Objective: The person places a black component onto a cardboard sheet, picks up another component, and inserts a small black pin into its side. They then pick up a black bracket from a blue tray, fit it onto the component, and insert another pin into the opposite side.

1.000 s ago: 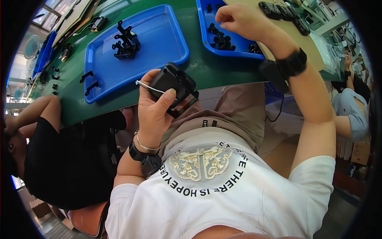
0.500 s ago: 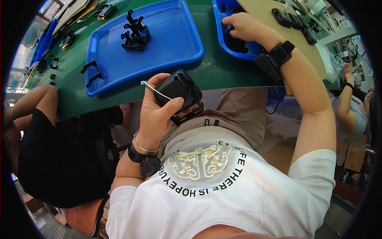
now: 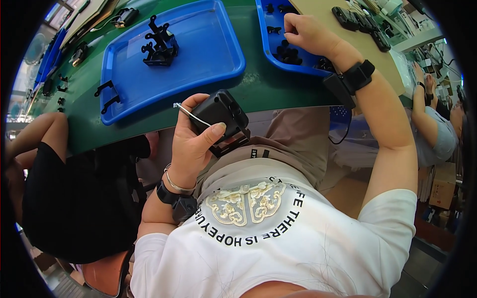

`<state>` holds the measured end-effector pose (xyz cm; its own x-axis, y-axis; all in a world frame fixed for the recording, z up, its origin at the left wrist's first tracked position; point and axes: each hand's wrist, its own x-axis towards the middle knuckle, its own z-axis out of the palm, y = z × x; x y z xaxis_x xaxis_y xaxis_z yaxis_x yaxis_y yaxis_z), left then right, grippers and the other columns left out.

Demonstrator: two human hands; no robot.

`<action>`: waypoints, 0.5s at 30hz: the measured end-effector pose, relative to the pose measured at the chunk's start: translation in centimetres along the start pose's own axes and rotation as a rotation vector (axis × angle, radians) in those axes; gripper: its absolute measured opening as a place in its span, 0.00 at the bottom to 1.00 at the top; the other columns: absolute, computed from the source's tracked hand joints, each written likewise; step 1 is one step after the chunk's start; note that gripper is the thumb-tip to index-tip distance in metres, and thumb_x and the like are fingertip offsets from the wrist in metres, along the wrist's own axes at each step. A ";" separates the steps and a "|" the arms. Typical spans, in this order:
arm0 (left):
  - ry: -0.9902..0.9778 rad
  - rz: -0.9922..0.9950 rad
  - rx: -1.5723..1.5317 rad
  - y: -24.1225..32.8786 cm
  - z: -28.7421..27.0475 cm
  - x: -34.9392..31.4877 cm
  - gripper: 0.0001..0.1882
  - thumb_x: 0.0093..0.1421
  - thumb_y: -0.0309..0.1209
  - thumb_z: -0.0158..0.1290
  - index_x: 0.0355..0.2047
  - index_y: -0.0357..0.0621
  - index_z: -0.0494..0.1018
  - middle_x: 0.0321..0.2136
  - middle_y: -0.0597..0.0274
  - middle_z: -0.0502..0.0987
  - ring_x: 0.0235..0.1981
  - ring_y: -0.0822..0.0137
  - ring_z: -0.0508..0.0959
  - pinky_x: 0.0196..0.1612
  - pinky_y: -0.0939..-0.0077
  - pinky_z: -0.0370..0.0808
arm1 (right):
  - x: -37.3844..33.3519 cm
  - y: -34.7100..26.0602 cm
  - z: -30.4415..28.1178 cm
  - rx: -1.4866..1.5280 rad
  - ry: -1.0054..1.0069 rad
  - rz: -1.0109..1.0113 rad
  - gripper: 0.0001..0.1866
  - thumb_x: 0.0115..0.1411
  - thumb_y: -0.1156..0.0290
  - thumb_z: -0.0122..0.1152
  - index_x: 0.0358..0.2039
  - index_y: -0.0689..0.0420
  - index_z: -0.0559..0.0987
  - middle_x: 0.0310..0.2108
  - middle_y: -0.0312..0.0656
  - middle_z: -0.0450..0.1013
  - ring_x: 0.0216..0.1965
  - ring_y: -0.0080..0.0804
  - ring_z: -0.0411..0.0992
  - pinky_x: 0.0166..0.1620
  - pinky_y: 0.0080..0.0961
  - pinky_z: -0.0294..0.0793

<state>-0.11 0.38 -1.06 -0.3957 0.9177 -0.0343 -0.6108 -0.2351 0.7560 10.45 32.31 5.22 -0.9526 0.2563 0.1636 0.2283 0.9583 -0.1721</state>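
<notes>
My left hand (image 3: 189, 149) is closed around a black plastic housing (image 3: 218, 114), its thumb pressed on the near side. A thin white cable (image 3: 193, 116) runs across the housing, with a small white plug at its end. Along the housing's lower right edge sits a black bracket (image 3: 232, 145). Over the right blue tray (image 3: 269, 49), my right hand (image 3: 310, 36) has its fingers pinched together; whatever lies between them is hidden. Small black parts (image 3: 288, 53) lie in that tray below the hand.
On the left blue tray (image 3: 206, 49) stands a cluster of black brackets (image 3: 161, 47), and another bracket (image 3: 110, 94) rests at its left rim. Black devices (image 3: 360, 22) lie on cardboard at the right. A person in black (image 3: 79, 198) sits close on my left; other people's arms show at far right.
My right hand has lifted back from among the small parts, uncovering more of them, and its fingers have drawn together. The left hand keeps its grip on the housing.
</notes>
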 end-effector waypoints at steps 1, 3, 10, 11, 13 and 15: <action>0.003 -0.005 -0.010 0.1 0.1 0.0 0.30 0.51 0.22 0.59 0.52 0.43 0.56 0.42 0.56 0.69 0.42 0.63 0.75 0.41 0.67 0.79 | -0.1 -0.2 -0.7 0.065 -0.049 0.053 0.06 0.51 0.75 0.59 0.27 0.61 0.72 0.22 0.41 0.69 0.27 0.30 0.70 0.32 0.24 0.69; 0.027 -0.014 -0.028 0.3 0.3 -0.2 0.30 0.51 0.22 0.59 0.52 0.43 0.56 0.42 0.56 0.69 0.42 0.63 0.75 0.42 0.67 0.79 | 0.1 -2.2 -2.4 0.147 -0.109 0.092 0.05 0.52 0.76 0.59 0.28 0.61 0.73 0.23 0.40 0.70 0.28 0.27 0.70 0.33 0.21 0.70; 0.047 -0.041 -0.025 0.5 0.5 -0.5 0.30 0.50 0.22 0.59 0.51 0.43 0.57 0.43 0.56 0.69 0.43 0.64 0.74 0.43 0.68 0.78 | -7.1 -12.0 -3.6 0.785 0.019 -0.018 0.11 0.52 0.84 0.58 0.38 0.65 0.75 0.35 0.40 0.73 0.36 0.23 0.72 0.42 0.16 0.72; 0.045 -0.042 -0.019 0.5 0.5 -0.6 0.30 0.50 0.22 0.60 0.51 0.43 0.57 0.43 0.56 0.69 0.43 0.65 0.74 0.43 0.68 0.78 | -8.1 -13.3 -3.0 0.748 0.055 -0.093 0.12 0.51 0.83 0.61 0.38 0.65 0.75 0.35 0.41 0.73 0.36 0.23 0.72 0.40 0.16 0.72; 0.013 -0.034 0.023 0.2 0.3 -0.5 0.31 0.50 0.22 0.60 0.51 0.43 0.57 0.42 0.56 0.69 0.43 0.66 0.74 0.43 0.70 0.78 | -9.1 -14.6 -1.3 0.706 0.090 -0.154 0.12 0.50 0.83 0.63 0.37 0.65 0.75 0.35 0.41 0.73 0.35 0.23 0.71 0.38 0.16 0.72; -0.046 -0.001 0.111 -0.1 0.0 -0.4 0.32 0.49 0.23 0.61 0.51 0.43 0.57 0.42 0.57 0.69 0.43 0.67 0.73 0.42 0.72 0.77 | -9.8 -15.4 1.0 0.839 0.164 -0.064 0.13 0.49 0.82 0.64 0.37 0.64 0.75 0.36 0.42 0.73 0.34 0.22 0.70 0.35 0.15 0.70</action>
<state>0.16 0.04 -1.14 -0.3623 0.9320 -0.0069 -0.5301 -0.2000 0.8240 16.05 14.89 5.26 -0.9026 0.2820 0.3253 -0.1113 0.5771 -0.8091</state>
